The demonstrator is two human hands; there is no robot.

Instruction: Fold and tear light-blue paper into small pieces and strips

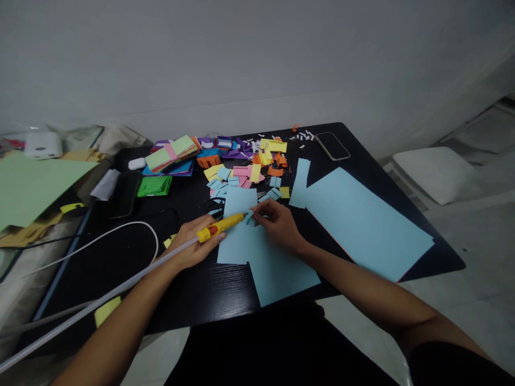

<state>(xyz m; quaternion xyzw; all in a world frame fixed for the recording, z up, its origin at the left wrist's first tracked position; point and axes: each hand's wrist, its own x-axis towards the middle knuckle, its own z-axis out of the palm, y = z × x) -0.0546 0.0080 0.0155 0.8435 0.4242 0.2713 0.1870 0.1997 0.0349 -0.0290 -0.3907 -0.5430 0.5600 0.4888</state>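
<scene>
A yellow glue gun point(219, 227) with a long pale stick out of its back lies in my left hand point(197, 240), its tip pointing right. Close to that tip, my right hand point(277, 224) pinches a small folded piece of blue paper point(250, 217). Below both hands are light blue sheets point(281, 273), one overlapping the other on the black table point(225, 289). Small cut blue pieces point(231, 185) lie just beyond the sheets.
Larger blue sheets point(366, 225) and a blue strip point(300, 182) lie to the right, a phone point(332, 146) at the back right. Colored scraps and a stack of paper point(173, 154) line the back. A white cable point(120, 227) loops at left. A stool point(434, 174) stands beyond.
</scene>
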